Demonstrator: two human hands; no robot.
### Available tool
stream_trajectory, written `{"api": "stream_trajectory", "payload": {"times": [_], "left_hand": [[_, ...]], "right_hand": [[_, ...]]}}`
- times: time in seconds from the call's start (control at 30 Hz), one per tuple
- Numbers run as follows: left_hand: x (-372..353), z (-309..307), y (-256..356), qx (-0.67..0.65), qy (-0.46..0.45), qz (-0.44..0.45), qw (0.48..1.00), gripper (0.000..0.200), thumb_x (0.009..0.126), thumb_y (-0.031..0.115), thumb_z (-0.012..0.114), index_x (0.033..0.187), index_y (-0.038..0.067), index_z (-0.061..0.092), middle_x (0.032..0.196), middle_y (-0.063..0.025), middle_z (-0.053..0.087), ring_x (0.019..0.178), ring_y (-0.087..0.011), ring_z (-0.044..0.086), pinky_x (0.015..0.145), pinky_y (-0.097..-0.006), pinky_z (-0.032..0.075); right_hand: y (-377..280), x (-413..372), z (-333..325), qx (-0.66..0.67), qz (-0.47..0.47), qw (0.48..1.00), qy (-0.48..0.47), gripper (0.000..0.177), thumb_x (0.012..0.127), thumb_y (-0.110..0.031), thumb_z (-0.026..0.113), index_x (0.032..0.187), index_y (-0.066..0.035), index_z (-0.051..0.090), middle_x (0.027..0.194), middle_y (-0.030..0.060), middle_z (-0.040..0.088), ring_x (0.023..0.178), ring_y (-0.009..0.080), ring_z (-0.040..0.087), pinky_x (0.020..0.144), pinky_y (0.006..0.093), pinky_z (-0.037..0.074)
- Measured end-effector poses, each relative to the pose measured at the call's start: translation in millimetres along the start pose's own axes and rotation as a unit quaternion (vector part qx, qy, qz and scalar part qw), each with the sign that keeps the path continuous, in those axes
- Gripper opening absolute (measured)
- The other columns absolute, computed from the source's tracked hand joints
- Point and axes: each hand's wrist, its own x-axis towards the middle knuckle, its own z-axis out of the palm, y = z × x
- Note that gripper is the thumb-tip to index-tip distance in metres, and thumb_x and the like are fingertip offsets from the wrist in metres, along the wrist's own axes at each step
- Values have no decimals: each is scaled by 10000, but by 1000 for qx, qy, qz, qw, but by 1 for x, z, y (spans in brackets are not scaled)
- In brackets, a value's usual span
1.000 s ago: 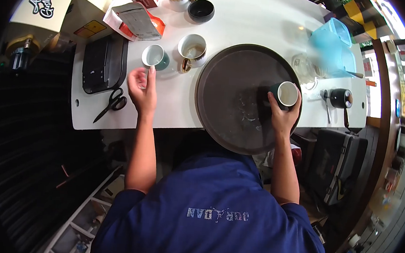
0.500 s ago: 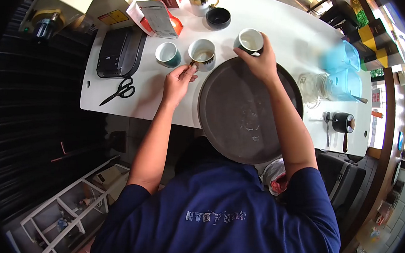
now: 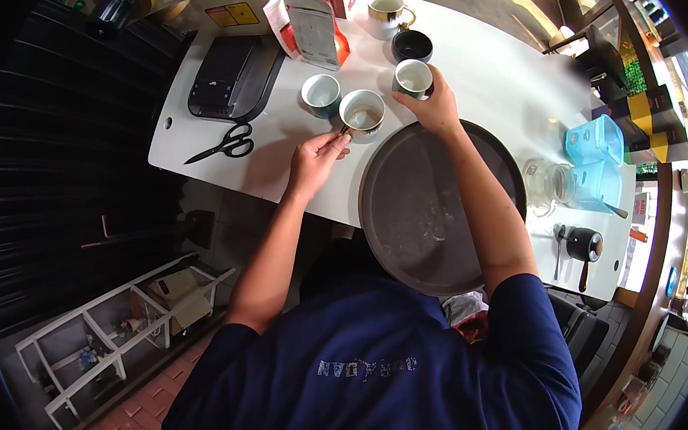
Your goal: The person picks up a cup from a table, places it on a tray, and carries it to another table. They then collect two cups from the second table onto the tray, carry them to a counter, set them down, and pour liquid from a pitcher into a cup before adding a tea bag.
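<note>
My left hand (image 3: 316,163) pinches the handle of a white mug (image 3: 362,115) with gold and dark patterning, which stands upright at the tray's left edge. Fingers of my right hand (image 3: 437,109) wrap round a small white-lined cup (image 3: 413,77) with a dark green outside, held just beyond the tray. Close beside the mug, to its left, is a teal cup (image 3: 321,94) with a pale inside. A black bowl (image 3: 412,48) sits directly behind the cup in my right hand. The large round dark tray (image 3: 433,214) lies under my right forearm, overhanging the table's front edge.
On the left of the white table (image 3: 275,165) are black scissors (image 3: 224,144) and a black scale (image 3: 229,81). Behind stand a foil pouch (image 3: 314,35) and another gold-patterned mug (image 3: 386,15). Glass jars (image 3: 547,182), blue containers (image 3: 595,158) and a spoon (image 3: 558,252) lie rightward.
My right hand has carried the green cup leftward, nearer the black bowl and the mug. The mug in my left hand has shifted slightly toward the teal cup. The whole view has shifted.
</note>
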Motion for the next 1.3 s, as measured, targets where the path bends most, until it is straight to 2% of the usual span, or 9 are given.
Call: {"api": "stream_trajectory", "payload": {"times": [0.43, 0.5, 0.57, 0.77, 0.87, 0.97, 1.13, 1.23, 1.3], "left_hand": [[6, -14, -8, 6, -43, 22, 999, 311, 893, 224, 610, 1047, -45, 626, 910, -73, 659, 831, -147, 638, 771, -275, 514], [6, -14, -9, -8, -36, 38, 999, 282, 877, 245, 634, 958, -25, 652, 781, -11, 638, 731, -74, 578, 692, -211, 461], [6, -14, -8, -11, -39, 39, 998, 281, 877, 244, 634, 955, -25, 649, 782, -10, 636, 730, -74, 577, 691, -209, 459], [9, -16, -11, -27, -59, 30, 997, 280, 873, 242, 642, 958, -25, 644, 797, -16, 639, 739, -76, 583, 705, -212, 464], [11, -18, -10, -21, -71, 21, 997, 287, 876, 230, 637, 976, -39, 631, 850, -49, 646, 786, -115, 615, 744, -243, 491], [13, -16, -7, -8, -81, 16, 997, 295, 881, 222, 630, 991, -51, 618, 898, -79, 650, 827, -153, 642, 774, -272, 515], [18, -7, -8, -21, -93, 15, 995, 287, 880, 229, 634, 969, -44, 621, 889, -73, 646, 826, -156, 642, 779, -275, 511], [23, -2, -10, -18, -98, 20, 995, 266, 882, 221, 630, 948, -36, 613, 885, -64, 640, 836, -157, 639, 786, -275, 506], [25, 0, -11, -20, -113, 29, 993, 235, 890, 207, 620, 938, -22, 597, 855, -53, 625, 855, -157, 637, 792, -262, 497]], "right_hand": [[-4, 10, 27, -5, 3, 1000, 9, 710, 645, -295, 811, 1206, -16, 476, 1082, 162, 619, 1024, 265, 600, 865, 352, 469], [-8, 9, 28, -3, 0, 1000, 12, 715, 641, -290, 816, 1207, -18, 473, 1082, 160, 619, 1023, 262, 599, 867, 353, 468], [-10, 10, 29, 0, -2, 1000, 17, 720, 637, -286, 821, 1208, -19, 471, 1082, 157, 619, 1022, 260, 599, 869, 354, 467], [12, 8, 26, 53, -22, 998, 5, 750, 638, -192, 816, 1252, -23, 419, 1184, 166, 545, 1085, 271, 557, 898, 364, 462], [9, -10, 4, -31, -15, 999, -19, 750, 657, -140, 790, 1283, -29, 391, 1226, 179, 500, 1116, 290, 530, 916, 373, 456], [-1, -47, -28, -39, 25, 997, 55, 714, 704, -116, 743, 1315, -58, 378, 1243, 194, 484, 1110, 311, 529, 912, 388, 457], [-7, -128, -80, -130, 63, 977, 159, 408, 758, -139, 707, 1124, -33, 563, 1018, 135, 630, 961, 254, 604, 837, 332, 474], [-4, -183, -93, -186, 68, 959, 202, 346, 771, -135, 691, 1085, -35, 585, 968, 121, 641, 899, 256, 608, 797, 331, 479], [-3, -216, -95, -246, 148, 909, 301, 320, 785, -147, 673, 1067, -25, 585, 964, 128, 618, 875, 260, 597, 761, 342, 481]]}}
